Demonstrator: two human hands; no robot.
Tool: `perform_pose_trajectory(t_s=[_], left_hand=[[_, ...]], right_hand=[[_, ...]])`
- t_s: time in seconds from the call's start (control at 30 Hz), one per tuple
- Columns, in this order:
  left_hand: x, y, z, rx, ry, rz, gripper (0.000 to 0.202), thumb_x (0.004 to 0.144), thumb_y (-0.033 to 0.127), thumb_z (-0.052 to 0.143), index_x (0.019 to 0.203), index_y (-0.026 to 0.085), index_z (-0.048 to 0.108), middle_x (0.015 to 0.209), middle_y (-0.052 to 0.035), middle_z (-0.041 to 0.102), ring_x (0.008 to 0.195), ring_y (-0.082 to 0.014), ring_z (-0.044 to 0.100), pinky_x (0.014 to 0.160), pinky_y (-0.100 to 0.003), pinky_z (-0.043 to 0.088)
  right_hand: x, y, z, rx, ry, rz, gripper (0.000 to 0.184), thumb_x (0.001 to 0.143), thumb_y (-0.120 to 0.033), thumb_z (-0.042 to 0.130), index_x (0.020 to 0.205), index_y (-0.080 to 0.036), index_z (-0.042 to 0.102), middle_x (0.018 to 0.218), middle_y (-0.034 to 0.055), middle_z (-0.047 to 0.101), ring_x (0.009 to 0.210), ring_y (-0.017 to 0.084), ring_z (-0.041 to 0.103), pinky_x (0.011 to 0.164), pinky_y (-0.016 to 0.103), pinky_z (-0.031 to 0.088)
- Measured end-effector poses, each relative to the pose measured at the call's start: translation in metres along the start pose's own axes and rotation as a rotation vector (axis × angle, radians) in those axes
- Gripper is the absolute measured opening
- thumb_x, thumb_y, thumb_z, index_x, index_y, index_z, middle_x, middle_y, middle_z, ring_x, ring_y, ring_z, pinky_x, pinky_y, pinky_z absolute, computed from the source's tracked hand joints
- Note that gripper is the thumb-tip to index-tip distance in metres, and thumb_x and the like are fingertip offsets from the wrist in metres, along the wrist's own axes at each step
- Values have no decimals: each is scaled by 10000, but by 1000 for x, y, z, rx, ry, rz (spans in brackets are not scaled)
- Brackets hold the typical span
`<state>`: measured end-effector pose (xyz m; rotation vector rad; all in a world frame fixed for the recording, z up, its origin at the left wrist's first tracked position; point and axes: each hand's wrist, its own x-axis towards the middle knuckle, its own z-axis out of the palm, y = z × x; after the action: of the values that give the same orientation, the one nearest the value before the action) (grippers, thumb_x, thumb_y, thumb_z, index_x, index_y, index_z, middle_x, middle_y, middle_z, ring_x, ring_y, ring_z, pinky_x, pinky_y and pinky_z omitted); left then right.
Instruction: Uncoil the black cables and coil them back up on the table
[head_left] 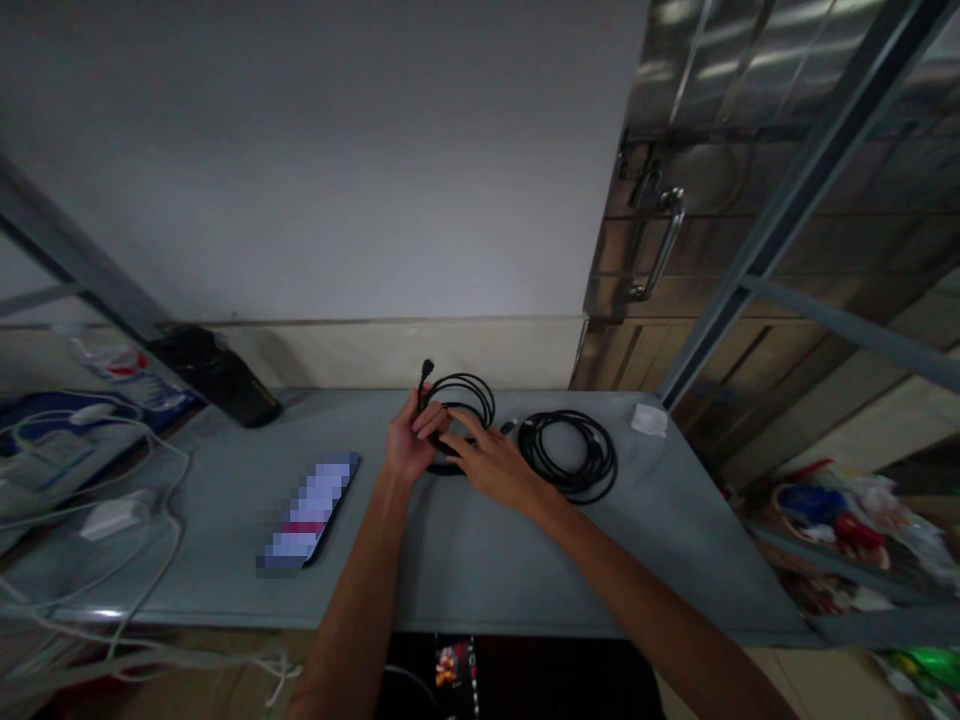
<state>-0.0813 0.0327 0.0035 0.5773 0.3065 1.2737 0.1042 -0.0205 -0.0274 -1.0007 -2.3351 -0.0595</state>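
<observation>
A loosely coiled black cable rises above the table between my hands, its connector end sticking up at the upper left. My left hand is closed around one side of the loops. From the right, my right hand reaches over the coil with bent fingers at its lower part; the fingertips partly hide the strands, and whether they pinch one is unclear. Just right of that hand, a second black cable lies coiled flat on the grey table.
To the left lie a phone with a lit, blurred screen, a black bottle-like object, a white adapter and tangled white cords. A small white item is near the right corner. Metal posts flank the table; a wall stands behind.
</observation>
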Motion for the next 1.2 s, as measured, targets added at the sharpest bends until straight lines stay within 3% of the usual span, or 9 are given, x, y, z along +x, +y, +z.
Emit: perform_pose_trajectory(t_s=[0.2, 0.37, 0.5, 0.63, 0.8, 0.93, 1.0, 1.1, 1.2], left_hand=[[-7, 2, 3, 244, -52, 0, 398, 1046, 322, 798, 1432, 251, 734, 561, 147, 277, 433, -67, 290, 843, -289, 592], [-10, 2, 8, 330, -92, -79, 303, 1029, 372, 822, 1271, 195, 785, 537, 140, 281, 426, -63, 216, 672, -273, 541], [-11, 7, 7, 359, -65, -131, 294, 1046, 424, 786, 1166, 155, 800, 512, 135, 240, 419, -75, 162, 564, -285, 500], [-11, 12, 4, 404, -56, -94, 341, 951, 433, 892, 1146, 167, 804, 540, 145, 272, 422, -40, 135, 539, -243, 456], [0, 13, -7, 680, 101, 68, 430, 854, 411, 923, 1166, 128, 833, 518, 127, 362, 415, -55, 334, 578, -275, 458], [11, 19, -30, 1135, 334, 256, 374, 717, 381, 918, 1008, 165, 828, 614, 37, 617, 593, -159, 586, 601, -301, 438], [14, 23, -42, 1380, 408, 338, 398, 690, 368, 894, 1036, 188, 817, 746, 9, 722, 710, -201, 661, 691, -323, 496], [15, 28, -56, 1594, 407, 434, 475, 711, 361, 837, 1155, 200, 790, 886, -18, 770, 858, -244, 722, 875, -375, 554], [17, 29, -67, 1694, 421, 483, 548, 731, 349, 785, 1260, 206, 759, 983, -59, 787, 942, -273, 737, 949, -411, 558]], right_hand=[[-6, 2, 12, 117, -21, 138, 498, 1093, -267, 718, 1539, -155, 529, 1442, 191, 705, 1336, 315, 703, 1139, 517, 583], [-8, -2, 4, 62, -149, 93, 277, 1102, -249, 703, 1357, -149, 662, 1280, 148, 764, 1233, 284, 705, 1095, 457, 547], [-8, 2, -2, 22, -132, 89, 195, 1101, -291, 710, 1262, -181, 717, 1212, 111, 762, 1230, 289, 655, 1081, 480, 506], [-12, 10, -4, -38, -54, 93, 125, 1091, -274, 716, 1187, -198, 744, 1271, 113, 725, 1309, 307, 587, 1155, 548, 421], [-15, 14, -2, -37, 25, 65, 168, 1074, -174, 701, 1236, -210, 724, 1404, 129, 683, 1465, 304, 504, 1264, 606, 281], [-14, 15, 1, -8, 12, 54, 176, 1077, -148, 679, 1237, -210, 719, 1373, 130, 696, 1446, 278, 531, 1261, 559, 317], [-13, 17, 4, -4, -8, 59, 171, 1064, -149, 703, 1226, -203, 722, 1327, 118, 707, 1386, 270, 568, 1239, 527, 364], [-13, 19, 7, -11, -57, 52, 165, 1047, -177, 750, 1210, -190, 723, 1271, 104, 716, 1324, 271, 597, 1199, 495, 424], [-14, 20, 8, -12, -83, 43, 210, 1034, -257, 803, 1215, -193, 719, 1264, 108, 716, 1317, 284, 601, 1172, 482, 454]])
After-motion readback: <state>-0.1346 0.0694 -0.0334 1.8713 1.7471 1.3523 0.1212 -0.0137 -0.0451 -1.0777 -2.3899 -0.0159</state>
